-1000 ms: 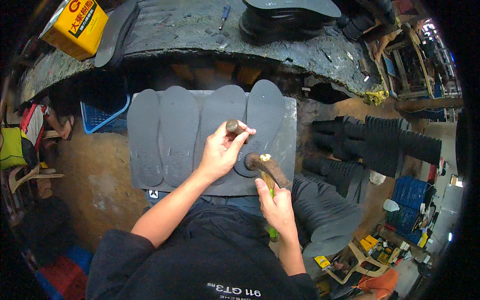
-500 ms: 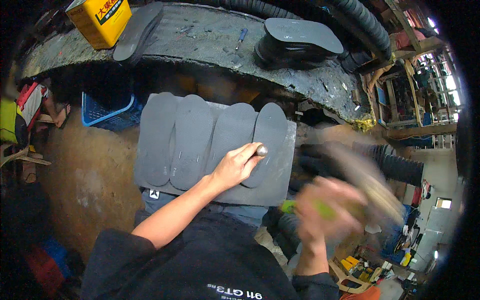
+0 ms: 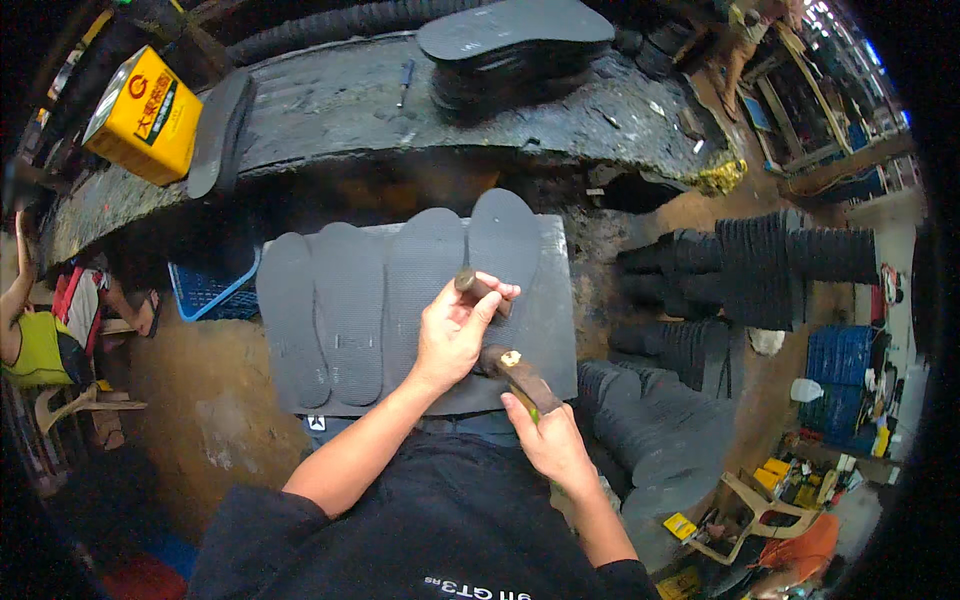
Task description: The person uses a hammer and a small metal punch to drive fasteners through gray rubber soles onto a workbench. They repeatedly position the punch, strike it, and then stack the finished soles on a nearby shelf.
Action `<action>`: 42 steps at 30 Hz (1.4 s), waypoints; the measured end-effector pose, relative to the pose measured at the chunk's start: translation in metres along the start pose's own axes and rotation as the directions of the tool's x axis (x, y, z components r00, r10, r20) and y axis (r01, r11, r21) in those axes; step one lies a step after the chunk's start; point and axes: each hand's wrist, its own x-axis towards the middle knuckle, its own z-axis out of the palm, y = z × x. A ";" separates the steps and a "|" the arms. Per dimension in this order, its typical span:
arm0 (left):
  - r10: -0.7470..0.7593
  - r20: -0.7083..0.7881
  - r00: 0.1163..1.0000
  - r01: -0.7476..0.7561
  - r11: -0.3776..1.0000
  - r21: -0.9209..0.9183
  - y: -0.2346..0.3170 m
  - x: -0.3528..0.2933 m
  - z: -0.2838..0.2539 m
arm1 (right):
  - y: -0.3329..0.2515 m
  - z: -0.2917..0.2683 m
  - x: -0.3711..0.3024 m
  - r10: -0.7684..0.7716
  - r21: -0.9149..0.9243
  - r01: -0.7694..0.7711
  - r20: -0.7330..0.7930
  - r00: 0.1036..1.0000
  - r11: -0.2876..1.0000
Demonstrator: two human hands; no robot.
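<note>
The left hand (image 3: 450, 335) has its grip clenched around a short dark punch (image 3: 478, 286), thumb and fingers wrapped about its shaft so that the upper end sticks out just above the knuckles and the lower end, hidden by the palm, points down at the grey slab (image 3: 550, 330) lying across the person's lap. The right hand (image 3: 553, 443) has its grip closed on the handle of a hammer (image 3: 515, 372); the hammer's head lies just beyond and up-left of that grip, close beside the heel of the left hand and a little below the punch, low over the slab; whether it touches the slab cannot be told. Under the left grip and stretching away to its left lie four grey shoe soles (image 3: 345, 310), side by side on the slab, toes pointing away from the person; the punch stands over the rightmost of them. Well beyond both grips, a dark curved work surface (image 3: 330, 110) carries a yellow tin (image 3: 140, 115) to the far left and a stack of dark soles (image 3: 515, 45) straight ahead. To the right of the right grip, rows of black soles (image 3: 760, 265) stand on the floor.
</note>
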 end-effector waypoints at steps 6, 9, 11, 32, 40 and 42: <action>0.015 -0.023 1.000 -0.013 0.996 0.093 -0.013 0.000 0.009 | 0.010 0.003 -0.002 -0.041 0.034 0.042 -0.039 0.998 0.999; 0.034 -0.018 0.999 -0.032 0.992 0.125 -0.014 -0.001 0.005 | 0.010 0.003 -0.001 -0.019 0.042 0.020 -0.027 0.999 0.999; 0.051 -0.005 0.999 -0.049 0.988 0.146 -0.015 -0.001 0.004 | 0.011 0.003 -0.001 -0.060 0.023 0.060 -0.037 0.998 0.998; 0.333 0.260 0.906 -0.413 0.564 0.715 -0.014 0.007 0.008 | -0.068 -0.074 -0.002 -0.449 -0.354 0.358 -0.219 0.867 0.864; -0.188 -0.168 0.968 0.152 0.967 -0.202 -0.002 0.020 -0.009 | -0.016 -0.024 0.013 -0.139 -0.007 0.139 -0.114 0.984 0.990; -0.228 -0.241 0.943 0.142 0.934 -0.329 0.041 0.027 -0.033 | 0.001 -0.022 0.011 0.155 0.299 -0.155 0.021 0.988 0.942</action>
